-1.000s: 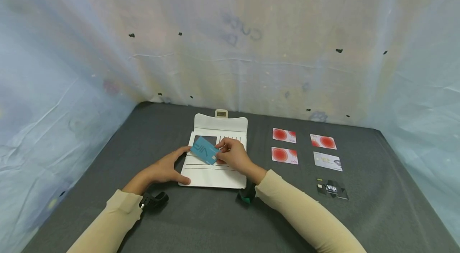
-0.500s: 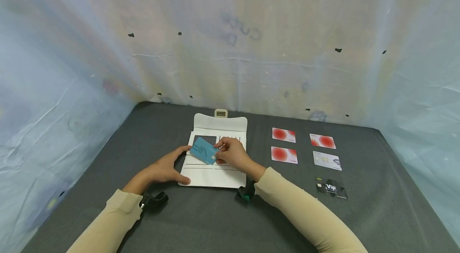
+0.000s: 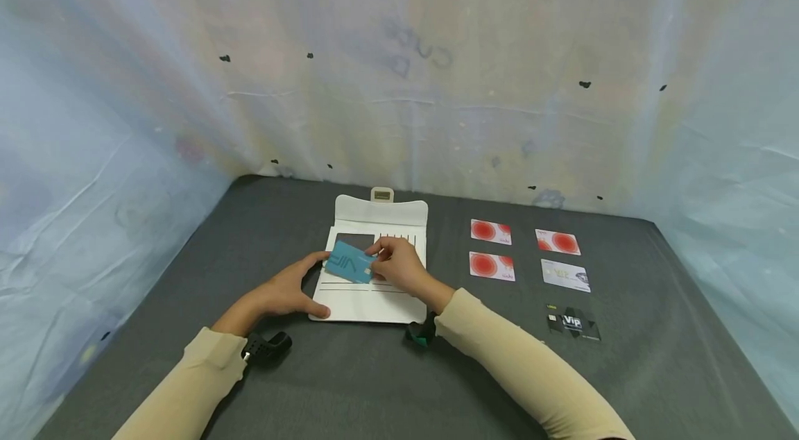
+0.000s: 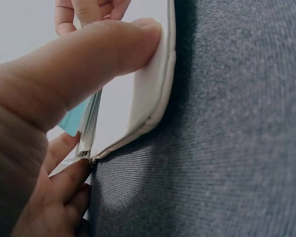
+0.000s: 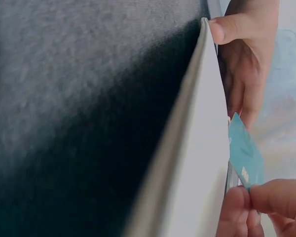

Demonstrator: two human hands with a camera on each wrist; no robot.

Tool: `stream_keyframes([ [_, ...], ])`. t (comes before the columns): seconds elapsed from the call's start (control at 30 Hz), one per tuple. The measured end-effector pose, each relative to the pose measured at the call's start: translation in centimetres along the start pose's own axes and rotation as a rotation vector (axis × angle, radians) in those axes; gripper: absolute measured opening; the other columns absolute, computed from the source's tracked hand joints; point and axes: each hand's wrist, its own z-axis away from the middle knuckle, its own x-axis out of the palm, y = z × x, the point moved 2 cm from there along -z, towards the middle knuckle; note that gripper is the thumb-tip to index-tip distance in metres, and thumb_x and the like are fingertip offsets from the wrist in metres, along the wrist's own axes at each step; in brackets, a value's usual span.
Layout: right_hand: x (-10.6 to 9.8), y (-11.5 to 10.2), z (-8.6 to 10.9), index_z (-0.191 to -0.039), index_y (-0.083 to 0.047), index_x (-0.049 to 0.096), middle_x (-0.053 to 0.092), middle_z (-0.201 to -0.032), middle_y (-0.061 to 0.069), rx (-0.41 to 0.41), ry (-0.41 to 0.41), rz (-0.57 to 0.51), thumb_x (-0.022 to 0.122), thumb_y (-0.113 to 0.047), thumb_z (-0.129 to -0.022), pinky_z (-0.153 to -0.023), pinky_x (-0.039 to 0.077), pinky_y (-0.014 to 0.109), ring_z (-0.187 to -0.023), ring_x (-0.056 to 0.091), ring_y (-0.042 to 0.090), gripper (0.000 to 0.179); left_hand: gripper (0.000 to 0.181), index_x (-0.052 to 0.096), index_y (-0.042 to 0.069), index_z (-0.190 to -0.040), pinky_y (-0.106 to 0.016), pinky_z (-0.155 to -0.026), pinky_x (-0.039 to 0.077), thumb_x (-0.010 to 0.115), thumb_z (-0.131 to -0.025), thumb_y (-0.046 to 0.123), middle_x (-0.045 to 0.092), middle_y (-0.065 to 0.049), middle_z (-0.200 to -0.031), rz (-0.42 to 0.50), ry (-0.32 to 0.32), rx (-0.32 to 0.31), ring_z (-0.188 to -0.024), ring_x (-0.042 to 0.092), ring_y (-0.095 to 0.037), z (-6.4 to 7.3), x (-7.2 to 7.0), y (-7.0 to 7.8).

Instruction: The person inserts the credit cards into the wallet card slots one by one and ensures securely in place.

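Pinching blue card (image 3: 347,263) by one end, right fingers (image 3: 383,243), left fingers (image 3: 308,262) spread, touching wallet (image 3: 368,307)

Your left hand (image 3: 284,292) lies at the left edge of the wallet (image 3: 362,305). A card (image 3: 348,263) sits between it and your right hand (image 3: 406,268), over the wallet. The flap (image 3: 381,211) lies beyond both hands. Right of your right hand, five other cards (image 3: 491,266) lie on the table (image 3: 493,384).

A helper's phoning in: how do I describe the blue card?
On the grey tablecloth lies an open white wallet. Over it, the right hand pinches the blue card. It alone is blue; the red-and-white cards, silver VIP card and black VIP card lie to the right.
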Motion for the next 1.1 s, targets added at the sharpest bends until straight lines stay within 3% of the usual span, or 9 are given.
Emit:
stream_keyframes([
  [0.33,0.35,-0.24,-0.14,-0.100,-0.006,0.072,0.058,-0.070,0.006,-0.007,0.026,0.075,0.063,0.002,-0.085,-0.052,0.041,0.021,-0.057,0.049,0.011,0.019,0.109,0.024,0.009,-0.152,-0.065,-0.105,0.028,0.086,-0.068,0.038,0.026,-0.024,-0.155,-0.020,0.004,0.005,-0.141,0.026,-0.047,0.01,-0.12,0.08],
  [0.7,0.29,-0.34,-0.05,-0.099,-0.007,0.073,0.062,-0.082,0.009,-0.004,0.017,0.088,0.062,0.002,-0.086,-0.058,0.041,0.022,-0.072,0.048,0.013,0.019,0.110,0.023,0.009,-0.152,-0.065,-0.106,0.027,0.086,-0.067,0.039,0.026,-0.024,-0.155,-0.019,0.005,-0.007,-0.141,0.025,-0.047,-0.02,-0.01,0.19],
  [1.1,0.77,-0.27,-0.40,-0.097,-0.008,0.074,0.066,-0.082,0.006,-0.015,0.014,0.148,0.063,0.001,-0.084,-0.060,0.042,0.021,-0.072,0.052,0.011,0.019,0.111,0.022,0.007,-0.152,-0.065,-0.105,0.028,0.086,-0.067,0.039,0.027,-0.024,-0.155,-0.021,0.005,-0.004,-0.141,0.025,-0.047,0.07,-0.15,0.14],
])
